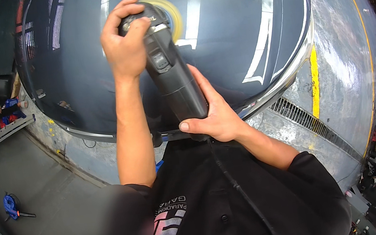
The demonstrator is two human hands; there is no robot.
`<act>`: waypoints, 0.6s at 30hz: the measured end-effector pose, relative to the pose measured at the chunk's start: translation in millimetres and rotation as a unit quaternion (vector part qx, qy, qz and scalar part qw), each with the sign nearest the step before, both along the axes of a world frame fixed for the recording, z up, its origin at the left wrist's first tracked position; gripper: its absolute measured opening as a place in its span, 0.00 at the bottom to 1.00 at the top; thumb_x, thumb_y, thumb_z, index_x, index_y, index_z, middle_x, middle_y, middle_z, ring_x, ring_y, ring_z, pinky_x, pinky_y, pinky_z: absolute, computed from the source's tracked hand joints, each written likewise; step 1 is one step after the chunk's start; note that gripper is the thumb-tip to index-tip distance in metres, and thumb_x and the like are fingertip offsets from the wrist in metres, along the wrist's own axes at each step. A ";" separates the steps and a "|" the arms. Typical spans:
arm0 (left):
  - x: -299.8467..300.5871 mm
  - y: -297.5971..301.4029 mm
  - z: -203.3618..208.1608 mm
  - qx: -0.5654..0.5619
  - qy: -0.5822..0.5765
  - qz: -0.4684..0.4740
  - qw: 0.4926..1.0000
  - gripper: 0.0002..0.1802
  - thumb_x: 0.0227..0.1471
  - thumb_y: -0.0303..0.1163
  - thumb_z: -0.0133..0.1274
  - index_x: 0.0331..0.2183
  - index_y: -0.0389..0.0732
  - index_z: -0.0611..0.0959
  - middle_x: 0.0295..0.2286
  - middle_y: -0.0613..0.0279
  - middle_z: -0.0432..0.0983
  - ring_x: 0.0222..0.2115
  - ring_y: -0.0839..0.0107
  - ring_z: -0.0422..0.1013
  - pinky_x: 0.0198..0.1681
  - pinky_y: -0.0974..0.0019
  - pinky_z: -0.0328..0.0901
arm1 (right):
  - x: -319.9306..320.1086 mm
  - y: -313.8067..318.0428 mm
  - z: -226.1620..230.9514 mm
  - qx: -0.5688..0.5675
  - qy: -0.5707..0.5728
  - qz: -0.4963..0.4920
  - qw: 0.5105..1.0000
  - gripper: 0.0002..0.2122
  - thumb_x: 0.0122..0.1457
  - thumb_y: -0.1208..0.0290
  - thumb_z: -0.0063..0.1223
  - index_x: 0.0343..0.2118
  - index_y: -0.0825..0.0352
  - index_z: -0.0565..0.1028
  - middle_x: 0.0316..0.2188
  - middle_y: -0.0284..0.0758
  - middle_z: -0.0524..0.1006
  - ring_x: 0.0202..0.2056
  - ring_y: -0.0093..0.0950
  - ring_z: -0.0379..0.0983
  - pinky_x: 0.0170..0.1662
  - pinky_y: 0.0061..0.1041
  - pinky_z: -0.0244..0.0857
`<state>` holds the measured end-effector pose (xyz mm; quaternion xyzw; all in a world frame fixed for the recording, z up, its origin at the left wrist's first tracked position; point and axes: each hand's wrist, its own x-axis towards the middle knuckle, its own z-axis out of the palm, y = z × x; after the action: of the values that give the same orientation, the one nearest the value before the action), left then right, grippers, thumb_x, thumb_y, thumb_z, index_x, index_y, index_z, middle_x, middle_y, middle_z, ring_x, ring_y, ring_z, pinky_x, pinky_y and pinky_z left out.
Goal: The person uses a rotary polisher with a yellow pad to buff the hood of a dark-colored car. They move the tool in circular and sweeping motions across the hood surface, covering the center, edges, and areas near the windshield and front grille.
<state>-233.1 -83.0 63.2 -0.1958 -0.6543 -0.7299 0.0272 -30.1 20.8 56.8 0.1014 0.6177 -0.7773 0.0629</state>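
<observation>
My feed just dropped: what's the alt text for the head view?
A person's left hand grips the front of a black power polisher, its yellow pad over a glossy dark car panel, while the right hand holds its rear. The cord runs down over the person's black shirt. A drain grate and yellow line show at right.

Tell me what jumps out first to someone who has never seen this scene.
First comes the long black power polisher in the centre, its round yellow pad at the far end, the left hand over its head and the right hand at its near end. Next is the glossy dark blue-grey car panel filling the upper middle, streaked with bright white reflections.
</observation>
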 end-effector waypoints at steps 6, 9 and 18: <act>-11.6 -43.6 -4.2 0.005 -0.017 0.048 0.999 0.12 0.47 0.23 0.56 0.37 0.32 0.84 0.49 0.49 0.77 0.51 0.62 0.72 0.57 0.62 0.63 | -20.2 -17.1 -4.0 0.046 0.007 0.062 0.997 0.55 0.46 0.61 0.71 0.72 0.64 0.43 0.65 0.48 0.62 0.64 0.39 0.61 0.64 0.34 0.56; -18.5 -58.7 -4.4 0.017 -0.030 0.071 0.997 0.12 0.48 0.22 0.55 0.38 0.30 0.83 0.49 0.49 0.77 0.51 0.62 0.72 0.58 0.63 0.62 | -31.6 -23.1 -3.4 0.041 0.017 0.078 0.996 0.55 0.46 0.61 0.72 0.72 0.65 0.44 0.65 0.49 0.61 0.64 0.39 0.61 0.65 0.34 0.55; -38.1 -81.7 -5.4 0.022 -0.053 0.118 0.991 0.13 0.48 0.22 0.55 0.38 0.29 0.84 0.48 0.49 0.78 0.50 0.62 0.73 0.57 0.65 0.64 | -55.5 -32.0 -3.2 -0.026 0.016 0.097 0.995 0.55 0.46 0.56 0.74 0.71 0.70 0.47 0.65 0.44 0.60 0.65 0.35 0.58 0.66 0.33 0.53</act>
<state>-271.2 -164.7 57.9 -0.0774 -0.6570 -0.7453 0.0829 -85.6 -11.2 53.6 0.0269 0.6052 -0.7849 0.1306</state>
